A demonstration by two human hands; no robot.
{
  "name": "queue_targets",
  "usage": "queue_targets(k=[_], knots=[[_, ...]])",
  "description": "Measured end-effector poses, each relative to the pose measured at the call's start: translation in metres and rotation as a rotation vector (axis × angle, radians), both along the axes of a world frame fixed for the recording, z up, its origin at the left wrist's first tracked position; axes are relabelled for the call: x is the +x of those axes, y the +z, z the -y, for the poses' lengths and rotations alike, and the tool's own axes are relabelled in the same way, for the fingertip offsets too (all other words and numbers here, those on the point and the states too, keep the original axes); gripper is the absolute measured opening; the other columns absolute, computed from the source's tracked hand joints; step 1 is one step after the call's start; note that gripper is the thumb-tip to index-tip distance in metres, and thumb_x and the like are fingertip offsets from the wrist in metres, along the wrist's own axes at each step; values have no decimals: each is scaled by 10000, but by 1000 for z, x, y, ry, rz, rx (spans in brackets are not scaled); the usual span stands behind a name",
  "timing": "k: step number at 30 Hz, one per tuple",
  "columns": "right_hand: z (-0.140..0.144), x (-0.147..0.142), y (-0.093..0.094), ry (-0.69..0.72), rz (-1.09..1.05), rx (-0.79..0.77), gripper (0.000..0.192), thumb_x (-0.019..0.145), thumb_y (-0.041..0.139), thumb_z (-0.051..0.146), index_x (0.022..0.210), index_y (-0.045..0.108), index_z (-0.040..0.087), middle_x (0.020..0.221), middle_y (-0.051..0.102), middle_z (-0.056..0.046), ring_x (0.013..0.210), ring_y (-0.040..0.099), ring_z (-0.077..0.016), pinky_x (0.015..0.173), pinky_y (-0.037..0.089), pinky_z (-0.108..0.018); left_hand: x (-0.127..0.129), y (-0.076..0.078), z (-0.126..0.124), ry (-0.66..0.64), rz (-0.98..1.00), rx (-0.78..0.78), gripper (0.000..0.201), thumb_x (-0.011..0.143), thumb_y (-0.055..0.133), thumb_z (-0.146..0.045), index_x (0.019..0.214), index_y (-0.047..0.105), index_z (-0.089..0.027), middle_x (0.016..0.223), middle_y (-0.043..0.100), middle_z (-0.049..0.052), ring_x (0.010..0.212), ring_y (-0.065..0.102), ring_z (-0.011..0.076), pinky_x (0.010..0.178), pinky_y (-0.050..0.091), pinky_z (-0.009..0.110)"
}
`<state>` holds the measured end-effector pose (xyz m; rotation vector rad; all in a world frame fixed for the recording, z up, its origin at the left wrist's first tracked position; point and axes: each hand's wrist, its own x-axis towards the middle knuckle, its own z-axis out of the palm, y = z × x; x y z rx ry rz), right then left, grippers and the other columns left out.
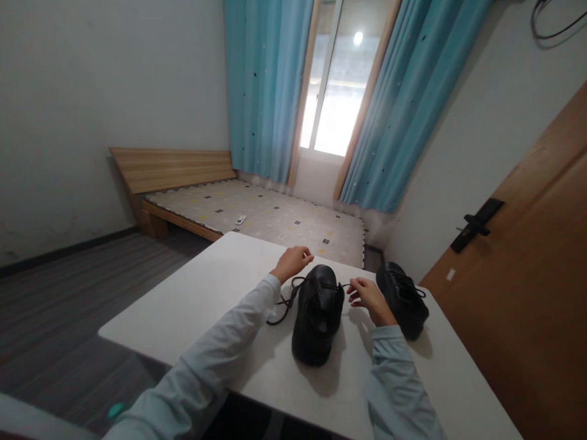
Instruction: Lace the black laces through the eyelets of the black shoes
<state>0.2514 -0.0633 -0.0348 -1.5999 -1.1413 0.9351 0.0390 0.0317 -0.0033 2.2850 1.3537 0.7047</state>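
Note:
A black lace-up shoe [318,315] stands on the white table, its toe pointing away from me and its opening towards me. At its right side, my right hand [371,299] pinches one end of the shoelace [346,285], which is drawn out from the eyelets. My left hand [293,262] is just left of the toe, fingers bent and brought together; whether anything is between them is too small to make out. Another stretch of lace [287,303] loops down the shoe's left side onto the tabletop. A second black shoe [403,299], laces on, stands beyond my right wrist.
The white table [181,307] extends under both forearms. Behind it is a wooden bed [176,169] with a patterned mattress [274,214] and a small white object [240,220] on it. A wooden door [531,269] stands at right, and blue curtains [274,79] flank the window.

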Motion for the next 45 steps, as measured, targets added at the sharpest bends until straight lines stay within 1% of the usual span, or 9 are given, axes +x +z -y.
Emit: queue_targets(k=[4, 9, 13, 20, 26, 30, 37, 39, 45], knots=[[-3, 1, 0, -33, 18, 92, 240, 723, 526, 379, 615, 506, 165, 625, 575, -3, 421, 532, -85, 366, 437, -197, -24, -16, -8, 140, -178, -70, 291, 798, 548, -396, 918, 673, -162, 898, 693, 115, 879, 630, 227, 758, 451, 295], [-6, -5, -1, -39, 61, 200, 290, 712, 534, 438, 611, 504, 168, 624, 591, -14, 442, 540, -98, 385, 448, -209, -31, -33, -8, 42, -232, -88, 204, 774, 600, -356, 867, 691, -199, 926, 693, 68, 881, 630, 186, 749, 443, 238], [-8, -8, -1, -39, 86, 252, 311, 713, 540, 462, 612, 504, 171, 622, 599, -20, 456, 547, -108, 390, 448, -213, -24, -39, -3, -34, -259, -94, 205, 737, 640, -385, 840, 705, -220, 892, 697, 54, 851, 634, 180, 713, 445, 220], [-10, 0, -3, -96, 107, 328, 320, 743, 526, 478, 649, 526, 171, 658, 629, -42, 468, 554, -116, 410, 466, -231, -40, -36, -2, 80, -313, -157, 197, 759, 602, -342, 838, 698, -190, 879, 695, 103, 827, 636, 201, 679, 447, 242], [-8, -1, 0, -90, 86, 338, 352, 731, 542, 517, 645, 527, 177, 660, 643, -47, 470, 551, -112, 416, 461, -222, -54, -30, -2, -188, -222, -372, 296, 653, 659, -464, 607, 689, -173, 592, 660, 11, 525, 564, 103, 518, 383, 171], [-7, -3, 1, -88, 89, 335, 353, 733, 542, 517, 645, 529, 176, 659, 642, -43, 471, 554, -112, 416, 460, -225, -46, -31, 4, -264, -225, -319, 258, 532, 737, -435, 550, 684, -183, 502, 617, -23, 496, 510, 91, 493, 342, 172], [-7, -2, 1, -86, 114, 356, 322, 766, 521, 467, 646, 534, 169, 649, 628, -37, 471, 553, -112, 417, 462, -229, -45, -24, 10, -358, -198, -308, 121, 580, 704, -295, 625, 704, -183, 582, 663, -16, 542, 551, 99, 504, 360, 166], [-6, -3, 2, -107, 117, 375, 318, 769, 519, 463, 646, 536, 171, 652, 630, -34, 477, 553, -111, 423, 465, -229, -49, -20, 8, -285, -154, -234, 109, 629, 671, -272, 670, 701, -176, 678, 695, 7, 615, 589, 116, 551, 386, 172], [0, -5, 12, -198, 91, 441, 324, 780, 515, 472, 641, 517, 179, 661, 617, -33, 481, 534, -106, 419, 456, -223, -53, -12, -2, 126, 214, 0, 206, 824, 477, -281, 852, 632, -149, 727, 690, 25, 649, 615, 125, 636, 442, 211]])
